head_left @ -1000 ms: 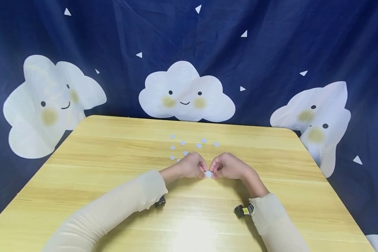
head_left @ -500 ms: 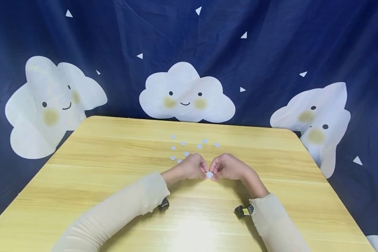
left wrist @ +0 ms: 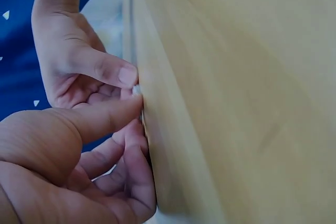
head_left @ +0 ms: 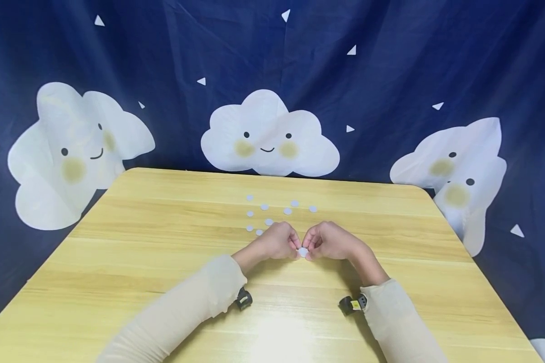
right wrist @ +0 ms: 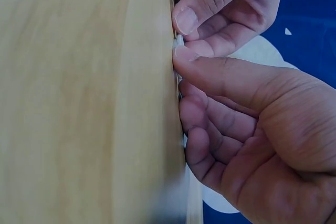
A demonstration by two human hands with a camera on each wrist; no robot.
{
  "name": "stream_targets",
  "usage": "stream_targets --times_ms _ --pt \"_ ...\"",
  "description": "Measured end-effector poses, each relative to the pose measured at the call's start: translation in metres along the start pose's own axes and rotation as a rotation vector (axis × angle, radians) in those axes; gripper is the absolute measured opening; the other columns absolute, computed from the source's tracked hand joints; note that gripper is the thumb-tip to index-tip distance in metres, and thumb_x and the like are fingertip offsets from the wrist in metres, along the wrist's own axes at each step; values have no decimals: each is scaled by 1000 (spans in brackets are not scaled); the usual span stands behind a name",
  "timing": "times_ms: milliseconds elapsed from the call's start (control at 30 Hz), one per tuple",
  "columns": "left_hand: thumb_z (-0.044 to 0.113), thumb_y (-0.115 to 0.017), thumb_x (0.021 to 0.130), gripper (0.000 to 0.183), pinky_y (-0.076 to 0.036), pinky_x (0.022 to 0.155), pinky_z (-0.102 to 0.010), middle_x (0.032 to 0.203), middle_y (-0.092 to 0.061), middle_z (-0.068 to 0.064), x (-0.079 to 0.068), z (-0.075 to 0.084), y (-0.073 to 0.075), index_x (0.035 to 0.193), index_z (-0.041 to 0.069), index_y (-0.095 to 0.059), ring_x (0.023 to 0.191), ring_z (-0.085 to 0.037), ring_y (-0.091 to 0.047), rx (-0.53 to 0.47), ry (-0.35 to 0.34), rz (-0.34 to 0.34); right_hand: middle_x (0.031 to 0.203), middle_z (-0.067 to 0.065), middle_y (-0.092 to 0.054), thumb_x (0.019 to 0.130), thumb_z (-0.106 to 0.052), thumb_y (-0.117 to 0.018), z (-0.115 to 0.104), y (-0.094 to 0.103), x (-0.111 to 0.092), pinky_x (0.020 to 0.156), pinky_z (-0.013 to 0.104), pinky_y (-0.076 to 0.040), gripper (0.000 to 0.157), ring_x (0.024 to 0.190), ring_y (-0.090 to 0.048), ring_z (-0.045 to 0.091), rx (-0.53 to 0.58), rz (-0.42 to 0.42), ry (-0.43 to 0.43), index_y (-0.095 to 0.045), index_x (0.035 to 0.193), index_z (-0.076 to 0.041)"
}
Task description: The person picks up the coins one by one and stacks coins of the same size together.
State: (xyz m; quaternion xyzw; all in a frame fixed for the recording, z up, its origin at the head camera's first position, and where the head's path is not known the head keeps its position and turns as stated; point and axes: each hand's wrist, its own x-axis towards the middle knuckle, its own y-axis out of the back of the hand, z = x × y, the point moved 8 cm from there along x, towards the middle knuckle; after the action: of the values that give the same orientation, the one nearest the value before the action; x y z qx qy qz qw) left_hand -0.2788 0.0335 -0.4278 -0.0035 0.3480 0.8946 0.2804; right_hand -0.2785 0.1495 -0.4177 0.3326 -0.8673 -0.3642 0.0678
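Observation:
A small white round disc (head_left: 303, 252) is between my two hands, near the middle of the table in the head view. My left hand (head_left: 279, 241) pinches its left edge between thumb and curled fingers. From the other side, my right hand (head_left: 330, 241) pinches the right edge. Both wrist views show the thumb tips almost meeting, with a thin pale edge of the disc (right wrist: 180, 40) between them, right at the tabletop. The fingers hide most of the disc there.
Several more white discs lie flat on the wooden table (head_left: 163, 242) beyond my hands, among them one disc (head_left: 259, 232) close to the left hand and another disc (head_left: 313, 208) at the far right. A blue curtain (head_left: 254, 45) with clouds hangs behind.
My left forearm and its wrist camera have swung slightly to the right. Both hands and the disc between them stay nearly in place.

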Motion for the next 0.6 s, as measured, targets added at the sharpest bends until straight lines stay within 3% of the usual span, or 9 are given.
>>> stream_targets --times_ms 600 --pt "1 -84 79 16 -54 66 -25 77 -66 0 0 -3 -3 87 9 -72 72 -14 -61 21 15 25 79 0 -71 78 3 -83 -1 0 0 76 27 -57 17 76 -67 13 8 -3 -3 -73 91 -4"
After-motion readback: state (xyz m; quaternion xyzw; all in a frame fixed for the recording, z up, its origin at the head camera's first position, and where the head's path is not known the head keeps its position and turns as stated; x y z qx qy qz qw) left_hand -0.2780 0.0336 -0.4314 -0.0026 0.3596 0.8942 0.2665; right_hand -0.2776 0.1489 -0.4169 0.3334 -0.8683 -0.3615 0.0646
